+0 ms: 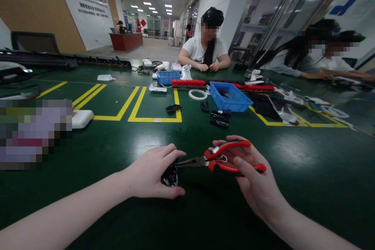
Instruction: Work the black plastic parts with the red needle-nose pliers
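Note:
My right hand [258, 175] is closed around the red handles of a pair of long-nose pliers [231, 156]. The pliers point left, and their handles stand apart. At the tips of the jaws is a small shiny black part [170, 175], which my left hand [152, 172] grips between fingers and thumb above the green table. The jaw tips reach the top of the black part; whether they bite on it cannot be made out. My left fingers hide much of it.
Beyond my hands lie black pieces [220, 118] and a blue tray [231, 99] holding a dark item. A white tape ring [198, 94] and red strips [189, 83] lie nearby. At left is a white box [82, 119]. A person [208, 43] sits opposite.

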`<action>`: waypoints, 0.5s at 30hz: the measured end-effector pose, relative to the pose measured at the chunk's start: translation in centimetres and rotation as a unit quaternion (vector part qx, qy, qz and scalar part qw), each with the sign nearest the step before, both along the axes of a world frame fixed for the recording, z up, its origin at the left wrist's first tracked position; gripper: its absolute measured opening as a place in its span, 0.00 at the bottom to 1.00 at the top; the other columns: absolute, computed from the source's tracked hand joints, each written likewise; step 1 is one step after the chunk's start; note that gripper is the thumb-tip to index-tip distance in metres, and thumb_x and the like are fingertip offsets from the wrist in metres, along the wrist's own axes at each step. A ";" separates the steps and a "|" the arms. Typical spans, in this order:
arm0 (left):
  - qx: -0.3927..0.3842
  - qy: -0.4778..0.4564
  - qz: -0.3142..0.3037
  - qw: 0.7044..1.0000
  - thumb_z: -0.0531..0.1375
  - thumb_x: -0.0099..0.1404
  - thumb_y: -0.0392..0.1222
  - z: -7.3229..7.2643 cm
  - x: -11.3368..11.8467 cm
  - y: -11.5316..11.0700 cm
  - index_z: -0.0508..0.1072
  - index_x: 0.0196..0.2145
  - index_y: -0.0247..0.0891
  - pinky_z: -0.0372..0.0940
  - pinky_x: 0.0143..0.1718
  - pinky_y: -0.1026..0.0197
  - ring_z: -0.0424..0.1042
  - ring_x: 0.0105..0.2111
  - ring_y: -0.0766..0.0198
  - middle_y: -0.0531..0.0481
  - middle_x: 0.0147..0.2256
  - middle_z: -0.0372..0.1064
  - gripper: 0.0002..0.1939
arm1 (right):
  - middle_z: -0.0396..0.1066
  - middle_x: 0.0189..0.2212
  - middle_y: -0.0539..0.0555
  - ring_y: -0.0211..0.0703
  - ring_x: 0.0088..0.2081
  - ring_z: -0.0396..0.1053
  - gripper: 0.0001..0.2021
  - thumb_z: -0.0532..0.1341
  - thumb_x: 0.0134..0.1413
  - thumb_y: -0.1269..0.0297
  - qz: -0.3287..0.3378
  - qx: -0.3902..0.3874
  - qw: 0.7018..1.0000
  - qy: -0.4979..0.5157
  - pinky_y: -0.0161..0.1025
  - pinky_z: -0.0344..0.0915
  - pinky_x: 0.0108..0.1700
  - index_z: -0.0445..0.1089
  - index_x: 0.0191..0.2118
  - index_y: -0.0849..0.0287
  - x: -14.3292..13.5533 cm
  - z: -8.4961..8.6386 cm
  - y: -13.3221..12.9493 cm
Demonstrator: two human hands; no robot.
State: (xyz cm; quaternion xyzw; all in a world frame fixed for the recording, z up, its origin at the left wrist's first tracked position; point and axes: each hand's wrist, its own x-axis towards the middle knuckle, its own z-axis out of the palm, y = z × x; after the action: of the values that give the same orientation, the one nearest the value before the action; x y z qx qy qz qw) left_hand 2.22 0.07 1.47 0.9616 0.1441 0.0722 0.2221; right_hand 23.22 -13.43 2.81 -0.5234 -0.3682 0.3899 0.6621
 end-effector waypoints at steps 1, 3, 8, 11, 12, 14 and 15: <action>0.003 -0.003 -0.002 1.000 0.63 0.60 0.57 -0.1 0.0 0.0 0.61 0.58 0.40 0.66 0.45 0.51 0.69 0.46 0.51 0.43 0.50 0.66 0.33 | 0.75 0.47 0.57 0.55 0.48 0.74 0.20 0.69 0.48 0.56 0.001 0.001 1.000 0.005 0.58 0.69 0.51 0.67 0.47 0.50 0.0 0.0 0.0; 0.007 -0.007 -0.005 1.000 0.62 0.60 0.58 -0.1 0.0 0.1 0.63 0.57 0.40 0.66 0.44 0.52 0.70 0.45 0.52 0.44 0.49 0.66 0.32 | 0.75 0.47 0.57 0.55 0.47 0.74 0.20 0.69 0.48 0.57 -0.001 0.004 1.000 0.014 0.57 0.69 0.51 0.67 0.46 0.51 -0.1 -0.1 0.0; 0.003 0.000 -0.008 1.000 0.62 0.60 0.57 -0.1 0.0 0.1 0.65 0.55 0.41 0.66 0.44 0.53 0.69 0.44 0.54 0.46 0.48 0.66 0.29 | 0.75 0.47 0.57 0.54 0.48 0.73 0.20 0.70 0.48 0.57 0.000 0.000 1.000 0.014 0.56 0.70 0.50 0.67 0.47 0.51 -0.1 0.0 0.0; 0.006 0.003 -0.006 1.000 0.63 0.60 0.57 -0.1 0.0 0.0 0.65 0.55 0.40 0.66 0.44 0.52 0.69 0.43 0.54 0.45 0.48 0.66 0.29 | 0.74 0.48 0.57 0.55 0.48 0.73 0.21 0.70 0.47 0.56 0.008 0.001 1.000 0.010 0.56 0.70 0.49 0.67 0.47 0.50 -0.2 -0.2 0.0; 0.006 0.003 -0.006 1.000 0.63 0.60 0.57 -0.1 0.0 0.0 0.65 0.54 0.40 0.66 0.44 0.52 0.69 0.43 0.54 0.45 0.48 0.66 0.29 | 0.74 0.48 0.57 0.55 0.49 0.73 0.21 0.70 0.46 0.56 0.013 0.001 1.000 0.009 0.56 0.71 0.49 0.67 0.46 0.50 -0.1 -0.3 0.0; 0.004 0.002 -0.007 1.000 0.63 0.60 0.57 -0.1 0.1 0.0 0.65 0.55 0.40 0.66 0.44 0.52 0.69 0.43 0.54 0.46 0.47 0.66 0.29 | 0.74 0.48 0.57 0.55 0.49 0.73 0.21 0.71 0.46 0.56 0.022 0.006 1.000 0.007 0.55 0.71 0.48 0.67 0.46 0.50 0.0 -0.5 0.0; 0.003 0.002 -0.008 1.000 0.63 0.60 0.56 -0.1 0.1 0.0 0.65 0.55 0.40 0.67 0.44 0.52 0.69 0.43 0.54 0.46 0.47 0.66 0.29 | 0.74 0.48 0.57 0.55 0.49 0.73 0.21 0.71 0.46 0.57 0.026 0.009 1.000 0.004 0.55 0.71 0.48 0.67 0.46 0.50 0.0 -0.7 0.0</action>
State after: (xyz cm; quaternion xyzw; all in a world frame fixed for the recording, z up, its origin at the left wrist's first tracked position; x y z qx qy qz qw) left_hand 2.30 0.08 1.40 0.9636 0.1364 0.0689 0.2196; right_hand 23.24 -13.41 2.16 -0.5062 -0.3822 0.4060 0.6580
